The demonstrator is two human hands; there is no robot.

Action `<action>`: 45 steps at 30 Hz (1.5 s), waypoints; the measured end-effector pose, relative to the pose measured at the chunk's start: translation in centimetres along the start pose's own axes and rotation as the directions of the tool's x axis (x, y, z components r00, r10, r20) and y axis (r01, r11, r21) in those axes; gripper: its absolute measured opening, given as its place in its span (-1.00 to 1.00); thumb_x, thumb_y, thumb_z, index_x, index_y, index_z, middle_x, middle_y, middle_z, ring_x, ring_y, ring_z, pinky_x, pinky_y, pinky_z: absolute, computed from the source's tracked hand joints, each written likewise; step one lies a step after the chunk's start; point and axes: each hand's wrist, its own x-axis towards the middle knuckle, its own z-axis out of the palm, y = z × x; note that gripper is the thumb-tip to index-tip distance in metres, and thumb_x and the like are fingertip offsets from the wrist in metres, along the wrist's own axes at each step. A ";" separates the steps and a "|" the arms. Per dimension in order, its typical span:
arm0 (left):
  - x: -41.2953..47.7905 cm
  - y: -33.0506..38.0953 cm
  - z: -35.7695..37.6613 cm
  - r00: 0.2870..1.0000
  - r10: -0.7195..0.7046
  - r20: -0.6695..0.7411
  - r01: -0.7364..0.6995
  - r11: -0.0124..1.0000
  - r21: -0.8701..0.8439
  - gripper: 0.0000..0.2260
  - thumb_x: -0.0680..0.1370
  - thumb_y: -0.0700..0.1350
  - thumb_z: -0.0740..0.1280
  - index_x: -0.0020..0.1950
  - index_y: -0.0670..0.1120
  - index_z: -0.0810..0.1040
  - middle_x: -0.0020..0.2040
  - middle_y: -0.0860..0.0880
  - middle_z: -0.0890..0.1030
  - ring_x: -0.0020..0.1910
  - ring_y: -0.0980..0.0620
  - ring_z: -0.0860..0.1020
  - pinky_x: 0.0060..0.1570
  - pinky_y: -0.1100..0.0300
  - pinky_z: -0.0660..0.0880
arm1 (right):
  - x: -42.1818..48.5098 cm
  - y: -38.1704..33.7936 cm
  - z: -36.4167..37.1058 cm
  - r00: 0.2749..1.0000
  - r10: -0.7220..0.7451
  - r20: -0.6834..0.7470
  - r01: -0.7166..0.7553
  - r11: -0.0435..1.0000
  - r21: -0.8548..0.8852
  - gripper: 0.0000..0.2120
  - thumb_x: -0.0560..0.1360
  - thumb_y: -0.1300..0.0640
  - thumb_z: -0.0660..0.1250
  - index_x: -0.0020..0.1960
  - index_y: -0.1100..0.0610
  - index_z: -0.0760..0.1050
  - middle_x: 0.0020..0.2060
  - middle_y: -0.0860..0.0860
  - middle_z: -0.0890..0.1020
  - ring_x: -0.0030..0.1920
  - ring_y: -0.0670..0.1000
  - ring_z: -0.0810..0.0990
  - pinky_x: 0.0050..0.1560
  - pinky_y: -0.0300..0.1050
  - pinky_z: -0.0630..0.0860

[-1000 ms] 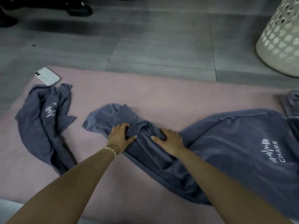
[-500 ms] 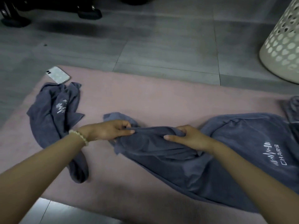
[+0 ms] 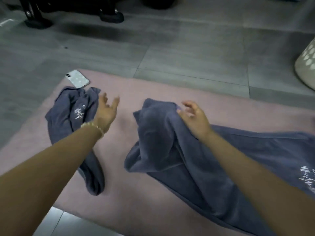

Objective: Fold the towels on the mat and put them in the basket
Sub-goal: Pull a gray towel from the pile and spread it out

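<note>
While the left hand (image 3: 107, 109) hovers spread over the mat (image 3: 153, 89), the right hand (image 3: 196, 116) lies loose-fingered on the big towel (image 3: 170, 150).

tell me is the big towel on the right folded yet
Not folded. The big towel lies rumpled across the mat, one end heaped in loose creases, no flat layers.

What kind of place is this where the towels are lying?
Probably an indoor room, perhaps at home: grey floor tiles, a soft pink mat spread over them with crumpled blue-grey towels on it, and a white perforated laundry basket at the right edge.
</note>
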 end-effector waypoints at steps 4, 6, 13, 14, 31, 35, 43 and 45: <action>-3.6 -9.4 -0.7 0.884 -0.328 0.333 0.155 0.878 0.454 -0.65 0.60 0.06 0.18 -0.18 -0.19 0.53 -0.17 -0.18 0.56 -0.16 -0.07 0.49 -0.09 0.06 0.44 | -5.9 4.7 3.5 0.966 0.183 0.184 -0.156 0.976 -0.152 -0.77 0.47 0.06 0.42 0.05 0.16 0.54 -0.11 0.00 0.61 -0.12 0.02 0.60 -0.12 -0.28 0.50; -5.7 -11.8 -0.6 0.857 -0.329 0.395 0.093 0.855 0.511 -0.65 0.60 0.03 0.21 -0.27 -0.18 0.46 -0.28 -0.13 0.51 -0.27 -0.02 0.42 -0.16 0.01 0.42 | -7.9 5.9 4.7 0.882 0.416 0.221 -0.395 0.909 -0.132 -0.65 0.46 -0.03 0.40 0.10 0.19 0.48 -0.16 0.04 0.61 -0.27 0.04 0.61 -0.33 -0.21 0.55; -7.9 -10.1 1.8 0.860 -0.379 0.340 0.392 0.919 0.033 -0.66 0.58 0.06 0.24 0.08 -0.21 0.57 0.06 -0.19 0.62 0.09 -0.13 0.58 0.17 0.06 0.49 | -9.1 3.8 9.3 0.835 0.455 0.311 -0.443 0.890 -0.112 -0.63 0.42 -0.23 0.36 -0.06 0.07 0.55 -0.15 -0.04 0.62 -0.05 -0.02 0.59 0.10 -0.05 0.55; -7.8 -9.3 1.6 0.854 -0.386 0.349 0.441 0.893 -0.090 -0.66 0.59 0.05 0.23 0.14 -0.21 0.56 0.09 -0.19 0.62 0.09 -0.13 0.59 0.17 0.05 0.51 | -9.0 3.5 9.8 0.839 0.442 0.317 -0.438 0.895 -0.089 -0.67 0.44 -0.19 0.36 -0.05 0.08 0.55 -0.14 -0.04 0.62 -0.03 -0.02 0.59 0.09 -0.09 0.54; -6.2 -11.9 -11.3 0.920 -0.187 0.344 -0.112 0.716 0.689 -0.74 0.58 0.01 0.24 -0.08 -0.17 0.55 -0.19 -0.13 0.63 -0.18 -0.12 0.62 -0.23 0.18 0.45 | -6.3 0.1 9.4 0.784 0.336 0.521 -0.137 0.914 -0.382 -0.83 0.55 0.00 0.29 -0.10 0.10 0.52 -0.20 0.01 0.57 -0.21 -0.06 0.50 -0.17 -0.27 0.42; -4.8 -13.2 -8.6 0.913 0.044 0.406 -0.290 0.768 0.571 -0.67 0.54 0.09 0.28 0.13 -0.14 0.50 -0.01 -0.07 0.57 -0.02 -0.06 0.53 0.01 0.22 0.39 | -1.3 0.6 11.4 0.938 0.195 0.287 -0.101 0.945 -0.312 -0.69 0.47 0.02 0.40 0.13 0.15 0.50 0.03 0.07 0.56 0.01 0.00 0.52 0.06 -0.20 0.43; -2.5 -14.6 -6.2 0.901 -0.204 0.383 -0.118 0.733 0.669 -0.53 0.52 0.25 0.21 0.11 -0.16 0.45 0.04 -0.10 0.57 0.03 -0.11 0.53 0.06 0.12 0.44 | 6.5 0.7 15.7 0.912 0.091 0.401 0.233 0.688 -0.687 -0.42 0.54 -0.15 0.22 0.49 -0.01 0.18 0.52 0.00 0.14 0.53 0.10 -0.03 0.50 0.03 -0.05; -2.4 -14.5 -6.5 0.896 -0.230 0.379 -0.051 0.795 0.604 -0.54 0.50 0.27 0.22 0.04 -0.12 0.52 -0.04 -0.04 0.60 -0.03 -0.04 0.54 -0.02 0.19 0.42 | 7.3 0.5 16.0 0.873 0.156 0.461 0.294 0.586 -0.755 -0.47 0.56 -0.18 0.14 0.47 -0.01 0.21 0.47 0.05 0.26 0.49 0.14 0.09 0.46 0.02 0.03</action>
